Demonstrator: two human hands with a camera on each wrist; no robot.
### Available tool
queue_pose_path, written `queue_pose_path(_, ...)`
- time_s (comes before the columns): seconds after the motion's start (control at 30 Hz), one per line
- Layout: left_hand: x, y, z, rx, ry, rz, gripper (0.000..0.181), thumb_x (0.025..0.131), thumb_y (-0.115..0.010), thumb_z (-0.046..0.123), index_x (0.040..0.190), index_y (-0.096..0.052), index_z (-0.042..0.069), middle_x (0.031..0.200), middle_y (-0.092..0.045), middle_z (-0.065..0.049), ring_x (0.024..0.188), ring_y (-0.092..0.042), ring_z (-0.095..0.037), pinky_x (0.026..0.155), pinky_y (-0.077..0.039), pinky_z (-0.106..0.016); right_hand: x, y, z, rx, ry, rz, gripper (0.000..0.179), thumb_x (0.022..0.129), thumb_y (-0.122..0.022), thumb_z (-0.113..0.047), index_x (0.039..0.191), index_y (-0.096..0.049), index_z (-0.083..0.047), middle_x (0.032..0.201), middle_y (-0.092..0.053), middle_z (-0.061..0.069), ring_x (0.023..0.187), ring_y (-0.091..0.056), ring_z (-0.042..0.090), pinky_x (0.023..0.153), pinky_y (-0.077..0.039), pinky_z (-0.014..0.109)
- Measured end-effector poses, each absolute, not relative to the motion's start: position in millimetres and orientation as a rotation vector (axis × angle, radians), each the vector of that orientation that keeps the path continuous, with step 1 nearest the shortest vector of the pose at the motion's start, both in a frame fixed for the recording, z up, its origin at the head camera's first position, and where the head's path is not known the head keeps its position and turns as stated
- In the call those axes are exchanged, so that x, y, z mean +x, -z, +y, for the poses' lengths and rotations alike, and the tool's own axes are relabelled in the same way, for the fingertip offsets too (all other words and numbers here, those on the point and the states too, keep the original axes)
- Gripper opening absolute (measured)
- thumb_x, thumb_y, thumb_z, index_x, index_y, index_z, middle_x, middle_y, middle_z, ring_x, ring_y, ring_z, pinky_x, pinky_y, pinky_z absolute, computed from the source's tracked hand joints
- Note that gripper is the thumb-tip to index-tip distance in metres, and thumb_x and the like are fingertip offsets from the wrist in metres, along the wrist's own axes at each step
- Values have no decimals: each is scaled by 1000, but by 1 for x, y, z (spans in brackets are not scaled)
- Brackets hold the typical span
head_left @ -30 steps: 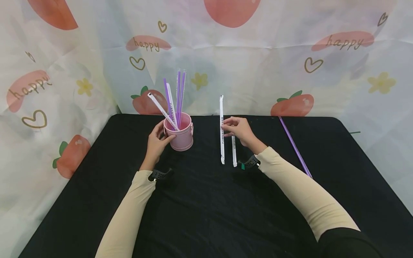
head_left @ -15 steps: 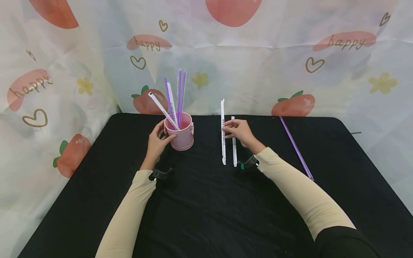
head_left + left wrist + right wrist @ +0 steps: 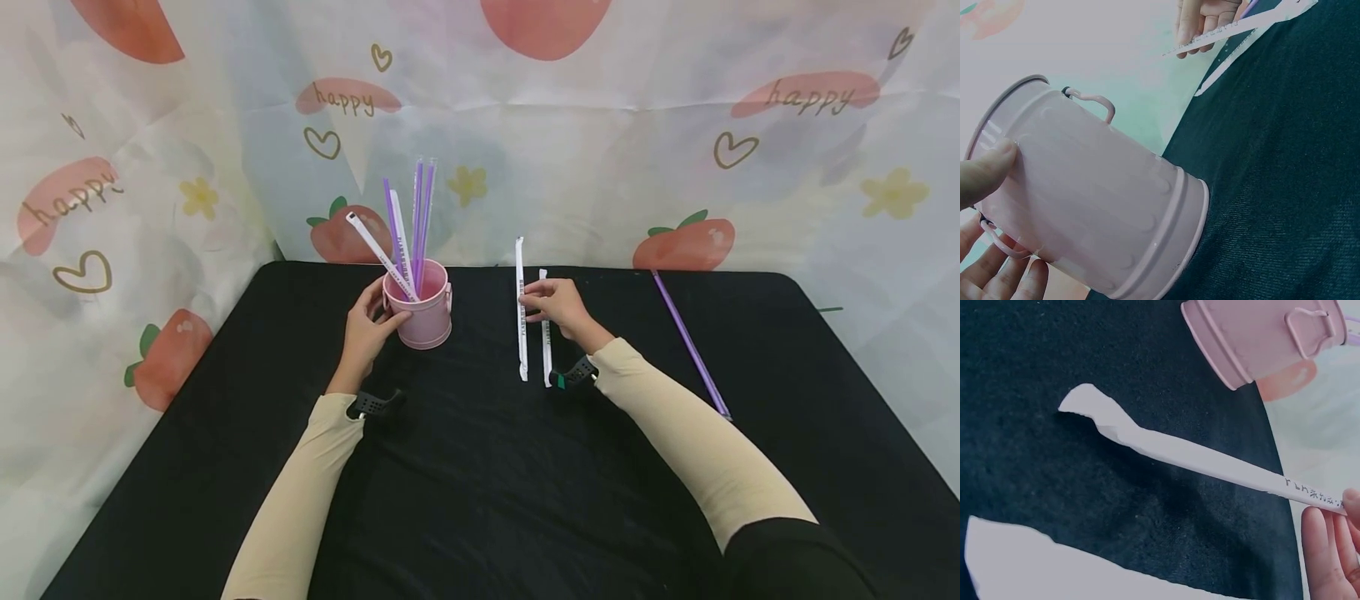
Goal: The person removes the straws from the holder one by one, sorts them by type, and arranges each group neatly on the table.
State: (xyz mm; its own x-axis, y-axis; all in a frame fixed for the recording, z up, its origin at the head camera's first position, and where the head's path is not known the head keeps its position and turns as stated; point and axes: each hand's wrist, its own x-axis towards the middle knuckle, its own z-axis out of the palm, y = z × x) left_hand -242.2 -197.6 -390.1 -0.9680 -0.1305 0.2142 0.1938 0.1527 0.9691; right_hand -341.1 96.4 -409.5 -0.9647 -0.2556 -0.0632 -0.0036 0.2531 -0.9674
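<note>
My left hand grips the side of a small pink bucket, thumb on the near side and fingers round the far side, by a side handle. Several straws, some white paper-wrapped and some purple, stand leaning in it. My right hand pinches a paper-wrapped straw near its middle, between thumb and fingers. That straw's near end casts a shadow on the cloth in the right wrist view. Just right of it, a second paper-wrapped straw lies on the table, partly hidden behind my right hand.
Farther right, purple straws lie slantwise on the black-covered table, close to my right sleeve. A printed cloth backdrop rises behind the table's far edge and along its left side.
The far end of the pinched straw has dipped slightly, while its near end has hardly shifted. My left hand and the bucket have stayed in place.
</note>
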Motion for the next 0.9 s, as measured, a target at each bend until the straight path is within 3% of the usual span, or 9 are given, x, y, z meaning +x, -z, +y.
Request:
queue_pose_path(0.27, -243, 390, -197, -66, 1896, -2179, 68, 82, -68, 0, 142, -36, 0, 146, -39, -19, 136, -38, -29, 112, -34, -46, -346, 413, 97, -152, 1731, 2340, 30, 88, -63, -5, 113, -60, 10, 89, -65, 7, 67, -64, 4, 75, -60, 37)
queue_pose_path(0.9, -243, 390, -197, -53, 1884, -2189, 68, 83, -68, 1, 142, -35, 0, 146, -38, -19, 137, -37, -29, 112, -33, -47, -345, 418, 95, -140, 1508, 2494, 26, 86, -66, -5, 108, -63, 9, 104, -67, 28, 62, -63, 5, 61, -60, 27)
